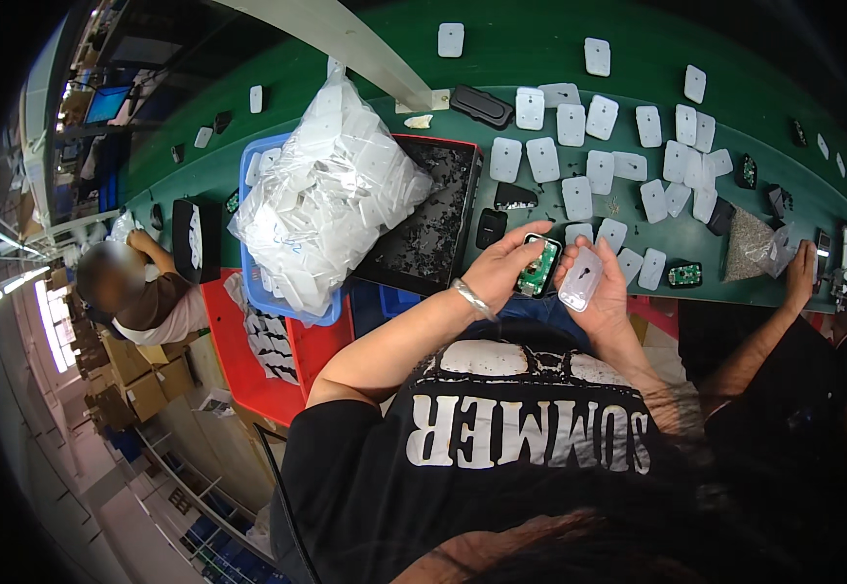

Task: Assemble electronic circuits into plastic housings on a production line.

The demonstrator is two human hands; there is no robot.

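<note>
My left hand (pixel 495 275), with a metal bangle at the wrist, grips a small black housing with a green circuit board (pixel 539 266) in it, held close to my body at the bench edge. In my right hand (pixel 612 304) is a white rounded plastic cover (pixel 580 279) with a small dark mark in its middle, tilted in the fingers. The two parts are side by side and apart. Just beyond my hands, several similar white covers (pixel 576 198) lie spread over the green bench, and another black housing with a circuit board (pixel 684 274) rests to the right.
On the left, a clear bag of white parts (pixel 331 190) fills a blue bin (pixel 250 167) beside a black tray (pixel 423 238). Below stands a red crate (pixel 239 355). A metal post (pixel 346 44) rises from the green bench (pixel 531 54). Co-workers sit left and right; one hand (pixel 801 277) is near a bag of small parts (pixel 753 245).
</note>
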